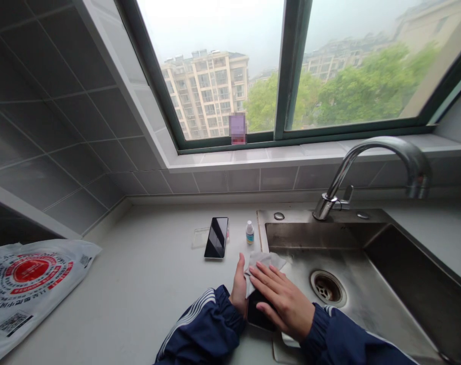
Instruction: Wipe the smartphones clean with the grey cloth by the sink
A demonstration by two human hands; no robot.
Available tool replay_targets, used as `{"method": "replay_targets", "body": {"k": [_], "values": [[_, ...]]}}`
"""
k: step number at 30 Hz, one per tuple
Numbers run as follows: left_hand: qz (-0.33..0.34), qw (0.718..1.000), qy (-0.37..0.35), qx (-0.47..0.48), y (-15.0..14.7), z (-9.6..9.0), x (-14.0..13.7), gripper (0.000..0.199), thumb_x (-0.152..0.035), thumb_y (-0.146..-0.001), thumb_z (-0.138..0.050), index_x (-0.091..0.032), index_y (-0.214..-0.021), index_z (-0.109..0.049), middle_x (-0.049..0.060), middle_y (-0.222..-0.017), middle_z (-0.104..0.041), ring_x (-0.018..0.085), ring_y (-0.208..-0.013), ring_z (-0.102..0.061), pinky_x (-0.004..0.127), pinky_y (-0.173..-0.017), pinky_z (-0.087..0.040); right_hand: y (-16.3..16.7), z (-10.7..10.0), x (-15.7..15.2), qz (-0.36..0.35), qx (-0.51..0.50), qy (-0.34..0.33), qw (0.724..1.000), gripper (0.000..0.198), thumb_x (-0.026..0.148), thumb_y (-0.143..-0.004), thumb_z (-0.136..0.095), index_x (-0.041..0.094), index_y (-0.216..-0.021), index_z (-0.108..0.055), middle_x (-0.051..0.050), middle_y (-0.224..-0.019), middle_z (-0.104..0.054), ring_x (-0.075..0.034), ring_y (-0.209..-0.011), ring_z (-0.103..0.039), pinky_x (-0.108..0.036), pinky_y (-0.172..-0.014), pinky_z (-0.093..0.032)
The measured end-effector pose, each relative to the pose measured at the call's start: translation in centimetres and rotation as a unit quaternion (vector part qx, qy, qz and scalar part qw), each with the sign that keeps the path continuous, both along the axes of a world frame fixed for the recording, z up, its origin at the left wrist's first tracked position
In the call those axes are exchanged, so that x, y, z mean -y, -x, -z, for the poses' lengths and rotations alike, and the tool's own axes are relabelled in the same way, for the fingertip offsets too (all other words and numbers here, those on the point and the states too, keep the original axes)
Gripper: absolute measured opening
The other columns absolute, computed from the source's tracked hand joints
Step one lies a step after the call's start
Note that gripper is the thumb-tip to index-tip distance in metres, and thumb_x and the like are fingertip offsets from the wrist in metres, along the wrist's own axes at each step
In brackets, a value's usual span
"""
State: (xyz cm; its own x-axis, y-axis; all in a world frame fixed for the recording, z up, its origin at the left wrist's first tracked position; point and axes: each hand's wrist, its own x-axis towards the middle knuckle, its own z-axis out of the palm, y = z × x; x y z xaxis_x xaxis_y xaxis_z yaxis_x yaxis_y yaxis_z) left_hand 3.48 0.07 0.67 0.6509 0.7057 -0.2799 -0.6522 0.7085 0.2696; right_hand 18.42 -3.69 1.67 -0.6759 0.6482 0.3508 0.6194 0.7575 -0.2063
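You have both hands together over the near part of the tabletop [147, 284], right at the left edge of the sink [409, 268]. Your left hand [238, 294] holds a black smartphone [258, 312] from its left side, the thumb raised along it; the other fingers seem to be tucked underneath, though they are hidden from this angle. Your right hand [281, 299] lies nearly flat over the phone, fingers straight and close together, thumb set apart, pressing on a crumpled white tissue [266, 259] that covers the phone's far end. Beyond your hands, a small white-capped bottle [250, 233] stands upright beside the sink's left edge. To the left of the bottle, between your hands and the tabletop's back edge, a second smartphone [216, 238] lies with its dark face up, overlapping a clear phone case [199, 239] at its left. A printed plastic bag [29, 289] rests at the tabletop's left edge, well apart from your hands. On your right, the curved chrome faucet [337, 177] rises from the sink's back rim, and the round drain [327, 288] sits in the basin near your right hand.
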Motion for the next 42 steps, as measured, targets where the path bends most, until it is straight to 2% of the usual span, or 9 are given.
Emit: {"method": "replay_targets", "body": {"k": [3,5,11,17,24,29,37,40,42], "values": [[-0.070,0.997,-0.035,0.013,-0.2,0.2,0.1,0.065,-0.057,-0.089,-0.042,-0.006,-0.126,-0.057,0.016,-0.126,-0.062,0.026,-0.129,-0.048,0.037,-0.116,-0.023,-0.6,0.0,-1.0,0.028,0.001,0.001,1.000,0.055,0.030,-0.097,-0.046,0.014,-0.148,-0.033,-0.010,-0.153,-0.028,-0.028,-0.143,-0.020,-0.049,-0.114,-0.030],[-0.081,0.995,-0.051,0.019,-0.4,0.5,0.0,0.061,-0.054,-0.091,-0.040,-0.009,-0.128,-0.056,0.014,-0.129,-0.061,0.025,-0.132,-0.045,0.037,-0.118,-0.019,-0.8,0.1,-1.5,0.041,0.001,0.003,0.999,0.055,0.030,-0.097,-0.046,0.014,-0.148,-0.033,-0.010,-0.154,-0.027,-0.028,-0.144,-0.020,-0.050,-0.113,-0.030],[-0.070,0.996,-0.058,0.020,0.3,1.0,-0.5,0.063,-0.055,-0.092,-0.036,-0.011,-0.133,-0.051,0.013,-0.133,-0.058,0.025,-0.133,-0.043,0.038,-0.118,-0.016,-0.4,-0.1,-2.1,0.049,0.006,0.025,0.998,0.055,0.033,-0.098,-0.045,0.016,-0.148,-0.031,-0.009,-0.154,-0.026,-0.028,-0.144,-0.020,-0.050,-0.113,-0.029],[-0.058,0.997,-0.054,0.013,2.2,-0.1,-0.9,0.063,-0.054,-0.092,-0.035,-0.008,-0.132,-0.052,0.015,-0.125,-0.063,0.025,-0.128,-0.049,0.038,-0.117,-0.021,1.5,-0.2,-1.4,0.050,0.004,0.029,0.998,0.056,0.034,-0.097,-0.045,0.014,-0.148,-0.032,-0.011,-0.154,-0.026,-0.030,-0.143,-0.019,-0.054,-0.112,-0.030],[-0.051,0.998,-0.003,-0.028,2.6,-1.0,-0.5,0.074,-0.062,-0.087,-0.041,-0.002,-0.127,-0.055,0.021,-0.115,-0.066,0.031,-0.118,-0.057,0.044,-0.113,-0.030,2.6,-0.2,0.3,0.005,-0.017,0.007,1.000,0.049,0.028,-0.094,-0.049,0.015,-0.141,-0.045,-0.009,-0.147,-0.041,-0.029,-0.141,-0.027,-0.056,-0.115,-0.020],[-0.025,0.999,-0.009,-0.034,2.6,-0.5,-0.5,0.078,-0.065,-0.085,-0.042,-0.003,-0.132,-0.050,0.021,-0.118,-0.065,0.032,-0.117,-0.058,0.045,-0.111,-0.032,1.8,0.0,0.0,-0.004,-0.018,0.006,1.000,0.047,0.026,-0.095,-0.048,0.015,-0.141,-0.045,-0.008,-0.149,-0.038,-0.027,-0.142,-0.026,-0.049,-0.114,-0.029],[-0.013,1.000,-0.026,-0.007,2.0,0.7,-0.3,0.046,-0.040,-0.092,-0.045,-0.006,-0.117,-0.064,0.013,-0.113,-0.069,0.023,-0.126,-0.051,0.032,-0.117,-0.021,0.9,0.1,-0.5,0.043,-0.039,-0.025,0.998,0.055,0.022,-0.094,-0.048,0.012,-0.146,-0.035,-0.013,-0.153,-0.029,-0.030,-0.142,-0.022,-0.051,-0.112,-0.031],[-0.009,0.999,-0.029,-0.010,2.0,0.3,-0.2,0.044,-0.039,-0.092,-0.045,-0.008,-0.114,-0.066,0.011,-0.114,-0.069,0.021,-0.129,-0.048,0.029,-0.118,-0.018,0.9,0.2,-0.4,0.057,-0.059,-0.032,0.996,0.057,0.021,-0.093,-0.048,0.011,-0.147,-0.033,-0.013,-0.153,-0.028,-0.031,-0.142,-0.023,-0.050,-0.112,-0.032],[-0.043,0.997,-0.027,-0.061,2.0,-0.3,-0.2,0.039,-0.037,-0.091,-0.047,-0.011,-0.109,-0.069,0.007,-0.111,-0.071,0.019,-0.131,-0.046,0.026,-0.118,-0.016,0.8,0.4,-0.4,0.066,-0.051,-0.028,0.996,0.057,0.021,-0.093,-0.048,0.012,-0.147,-0.033,-0.012,-0.153,-0.027,-0.031,-0.142,-0.022,-0.050,-0.112,-0.033]]}}
